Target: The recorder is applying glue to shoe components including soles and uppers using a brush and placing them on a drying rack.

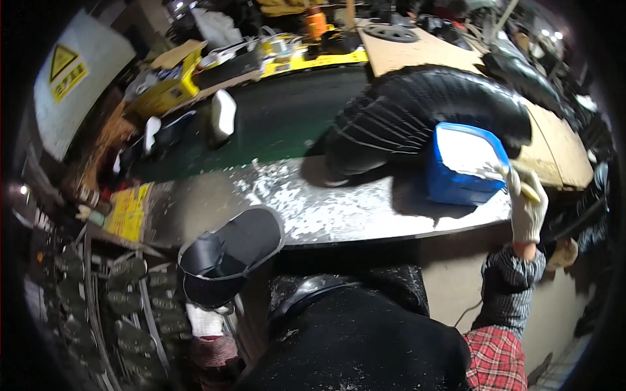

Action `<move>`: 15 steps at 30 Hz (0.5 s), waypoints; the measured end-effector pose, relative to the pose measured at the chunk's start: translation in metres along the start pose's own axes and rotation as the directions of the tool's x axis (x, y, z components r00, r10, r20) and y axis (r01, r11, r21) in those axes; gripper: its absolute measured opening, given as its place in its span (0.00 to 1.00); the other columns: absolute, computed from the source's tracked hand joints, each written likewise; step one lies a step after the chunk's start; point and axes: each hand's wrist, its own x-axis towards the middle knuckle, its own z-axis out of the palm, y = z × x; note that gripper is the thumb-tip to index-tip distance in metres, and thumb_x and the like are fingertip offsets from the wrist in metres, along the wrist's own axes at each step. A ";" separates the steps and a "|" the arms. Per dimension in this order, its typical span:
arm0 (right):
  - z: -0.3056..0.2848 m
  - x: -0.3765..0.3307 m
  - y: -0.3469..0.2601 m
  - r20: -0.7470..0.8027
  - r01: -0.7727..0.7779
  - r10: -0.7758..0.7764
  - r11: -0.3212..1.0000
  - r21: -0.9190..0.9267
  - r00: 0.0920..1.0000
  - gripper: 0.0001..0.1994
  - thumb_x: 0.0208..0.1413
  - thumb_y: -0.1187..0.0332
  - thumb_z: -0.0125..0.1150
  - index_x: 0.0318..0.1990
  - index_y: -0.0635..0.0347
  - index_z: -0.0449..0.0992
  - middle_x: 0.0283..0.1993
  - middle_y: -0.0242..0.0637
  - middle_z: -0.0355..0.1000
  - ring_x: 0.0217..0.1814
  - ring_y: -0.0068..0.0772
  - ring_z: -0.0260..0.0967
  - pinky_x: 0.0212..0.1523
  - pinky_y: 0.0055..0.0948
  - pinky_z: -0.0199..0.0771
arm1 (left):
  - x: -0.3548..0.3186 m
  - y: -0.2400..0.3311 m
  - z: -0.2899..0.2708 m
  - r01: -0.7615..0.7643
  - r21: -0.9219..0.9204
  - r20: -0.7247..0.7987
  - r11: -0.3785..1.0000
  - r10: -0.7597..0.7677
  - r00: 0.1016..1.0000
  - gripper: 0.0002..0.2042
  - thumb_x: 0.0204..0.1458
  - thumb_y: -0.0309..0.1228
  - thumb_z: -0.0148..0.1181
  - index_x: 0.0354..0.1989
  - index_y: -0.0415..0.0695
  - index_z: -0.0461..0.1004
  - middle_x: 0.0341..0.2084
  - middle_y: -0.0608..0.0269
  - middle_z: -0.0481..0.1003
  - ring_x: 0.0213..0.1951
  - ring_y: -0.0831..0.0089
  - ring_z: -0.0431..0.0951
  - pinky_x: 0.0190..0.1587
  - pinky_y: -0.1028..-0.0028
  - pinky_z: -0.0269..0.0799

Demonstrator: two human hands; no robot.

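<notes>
Your right hand (527,202), in a pale knitted glove, is closed with bent fingers around a slim pale tool (532,193), probably a brush, at the right rim of the blue tub (460,188). The tool's tip is too small to make out clearly. To load it well, take up only a little of the white stuff (466,151) in the tub and wipe the excess against the inner wall, so that nothing drips on the way across.

Your left hand (207,320), gloved in white, has hold of the dark shoe upper (253,236) by its lower end; its fingers are mostly hidden, so how tight the grip is cannot be told. The upper is tilted, its wide opening facing up, at the near edge of the surface (189,208). A steady grip from outside would leave the rim and the inside free.

White spatter (313,212) marks the surface between upper and tub. Behind the tub arches a black ribbed hose (417,98); mind it when lifting the tool. Farther left, a white sole-shaped piece (223,116) lies on the green belt (280,117), well apart from both hands.
</notes>
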 end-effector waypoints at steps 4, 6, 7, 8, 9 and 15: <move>0.023 -0.018 -0.033 0.065 0.151 -0.150 0.988 -0.012 0.987 0.07 0.61 0.72 0.54 0.37 0.67 0.76 0.24 0.28 0.68 0.25 0.15 0.61 0.26 0.18 0.62 | -0.028 -0.011 0.029 0.594 -0.441 -0.147 0.673 -0.707 0.691 0.31 0.58 0.60 0.42 0.54 0.44 0.66 0.40 0.54 0.74 0.35 0.59 0.75 0.35 0.52 0.74; 0.068 -0.031 -0.095 0.134 -0.028 -0.018 0.943 0.333 0.991 0.09 0.61 0.70 0.52 0.39 0.66 0.76 0.26 0.29 0.69 0.25 0.16 0.61 0.28 0.18 0.63 | -0.008 -0.024 0.059 0.458 -0.356 -0.222 0.815 -0.550 0.805 0.21 0.61 0.48 0.46 0.52 0.44 0.67 0.36 0.57 0.76 0.28 0.66 0.75 0.31 0.64 0.74; 0.093 -0.034 -0.108 0.187 0.106 -0.174 0.939 0.327 0.967 0.09 0.60 0.71 0.53 0.44 0.67 0.75 0.33 0.33 0.72 0.30 0.18 0.66 0.33 0.17 0.67 | 0.001 -0.031 0.060 0.405 -0.226 -0.407 0.886 -0.464 0.787 0.14 0.63 0.38 0.48 0.50 0.43 0.67 0.34 0.57 0.76 0.23 0.70 0.75 0.28 0.72 0.73; 0.115 -0.037 -0.143 0.475 -0.264 -0.017 0.814 0.517 0.880 0.11 0.59 0.74 0.54 0.47 0.68 0.74 0.40 0.36 0.74 0.39 0.22 0.71 0.40 0.17 0.70 | 0.007 -0.019 0.052 0.504 -0.059 -0.147 0.862 -0.507 0.849 0.13 0.62 0.32 0.49 0.53 0.43 0.67 0.38 0.57 0.76 0.26 0.70 0.76 0.27 0.77 0.74; 0.147 -0.043 -0.157 0.405 -0.056 -0.233 0.808 0.586 0.884 0.12 0.58 0.76 0.57 0.48 0.69 0.73 0.42 0.38 0.75 0.43 0.25 0.73 0.44 0.20 0.71 | 0.021 -0.031 0.069 0.380 -0.175 -0.133 0.908 -0.404 0.905 0.16 0.62 0.29 0.48 0.58 0.42 0.64 0.41 0.57 0.75 0.34 0.71 0.77 0.34 0.73 0.76; 0.251 -0.033 -0.201 0.586 -0.337 -0.353 0.560 0.757 0.730 0.14 0.57 0.72 0.59 0.49 0.69 0.74 0.42 0.38 0.75 0.41 0.24 0.72 0.45 0.24 0.73 | 0.050 -0.011 0.104 0.069 0.046 -0.074 0.997 -0.066 0.995 0.20 0.59 0.21 0.47 0.61 0.41 0.63 0.47 0.63 0.73 0.43 0.76 0.74 0.48 0.77 0.70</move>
